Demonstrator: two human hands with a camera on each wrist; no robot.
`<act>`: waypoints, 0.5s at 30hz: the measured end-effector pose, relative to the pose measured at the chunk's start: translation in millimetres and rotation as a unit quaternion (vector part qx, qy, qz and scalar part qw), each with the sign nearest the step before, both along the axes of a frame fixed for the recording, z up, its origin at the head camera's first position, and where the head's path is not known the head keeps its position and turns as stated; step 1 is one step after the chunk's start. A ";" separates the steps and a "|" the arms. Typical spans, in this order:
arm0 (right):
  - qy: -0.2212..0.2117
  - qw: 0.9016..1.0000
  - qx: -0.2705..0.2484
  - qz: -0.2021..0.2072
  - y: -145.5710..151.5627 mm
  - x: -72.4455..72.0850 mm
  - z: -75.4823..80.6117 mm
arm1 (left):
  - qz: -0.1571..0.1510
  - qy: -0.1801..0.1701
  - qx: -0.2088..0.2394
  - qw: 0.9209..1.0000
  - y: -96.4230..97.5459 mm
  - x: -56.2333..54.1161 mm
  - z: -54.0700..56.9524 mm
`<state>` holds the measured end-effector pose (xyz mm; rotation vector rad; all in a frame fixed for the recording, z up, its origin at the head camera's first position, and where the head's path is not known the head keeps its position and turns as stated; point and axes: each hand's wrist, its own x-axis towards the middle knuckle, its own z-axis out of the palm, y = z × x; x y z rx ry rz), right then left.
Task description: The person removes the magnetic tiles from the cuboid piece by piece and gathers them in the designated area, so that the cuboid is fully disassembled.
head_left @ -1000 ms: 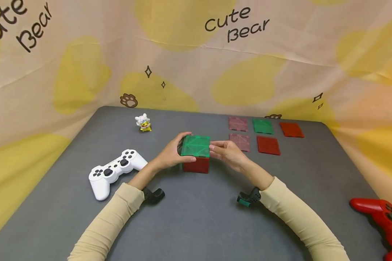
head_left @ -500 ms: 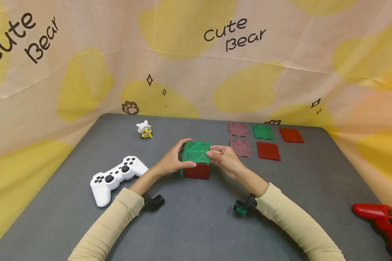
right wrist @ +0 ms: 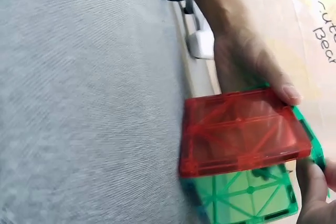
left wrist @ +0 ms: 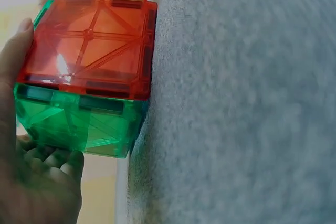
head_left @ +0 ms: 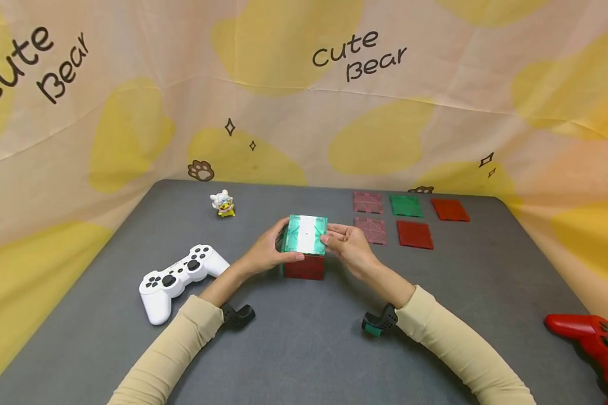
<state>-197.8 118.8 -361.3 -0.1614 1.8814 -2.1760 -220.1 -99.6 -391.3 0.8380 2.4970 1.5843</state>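
Observation:
A small box of see-through magnetic tiles stands on the grey table, with a red tile (head_left: 304,268) in front and green side tiles (left wrist: 73,124). Across its top lies a green tile (head_left: 294,233), bright with glare. My left hand (head_left: 264,249) holds the box from the left, its thumb at the upper front edge and its fingers behind. At the right edge of the top tile, my right hand (head_left: 353,247) pinches that tile between thumb and fingers. The right wrist view shows this top tile (right wrist: 308,132) slanting along the box's upper edge.
Back right lie loose tiles: pink (head_left: 370,230), green (head_left: 406,206), red (head_left: 415,234) and orange-red (head_left: 451,210). A white game controller (head_left: 182,275) sits left, a figurine (head_left: 223,203) behind it. A red controller (head_left: 598,343) is far right. Printed cloth (head_left: 284,112) hangs behind.
The head view has tilted, so everything sits lower in it. My right thumb has come over the top tile's edge. That tile now shows a white glare; the left hand keeps its hold.

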 end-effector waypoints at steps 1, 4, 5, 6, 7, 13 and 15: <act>0.005 1.000 0.002 -0.005 0.2 0.1 0.4 | 0.001 0.000 0.001 1.000 0.4 0.3 0.0; 0.022 1.000 0.017 -0.015 1.4 0.8 1.2 | 0.000 -0.013 0.006 1.000 1.6 5.9 8.2; 0.027 0.999 0.022 -0.018 2.2 1.1 1.1 | -0.002 -0.014 0.007 1.000 1.3 5.8 8.0; 0.031 0.999 0.024 -0.020 3.0 1.4 0.7 | -0.003 -0.014 0.008 1.000 0.8 5.6 7.6; 0.034 0.999 0.026 -0.023 4.1 1.9 0.5 | -0.001 -0.017 0.005 1.000 0.4 5.5 7.5; 0.054 0.997 -0.032 -0.050 13.8 1.9 8.8 | 0.006 -0.007 -0.027 1.000 -3.2 0.7 0.2; 0.063 0.994 -0.057 -0.068 20.9 0.8 14.8 | -0.002 -0.008 -0.027 1.000 -3.5 0.7 1.0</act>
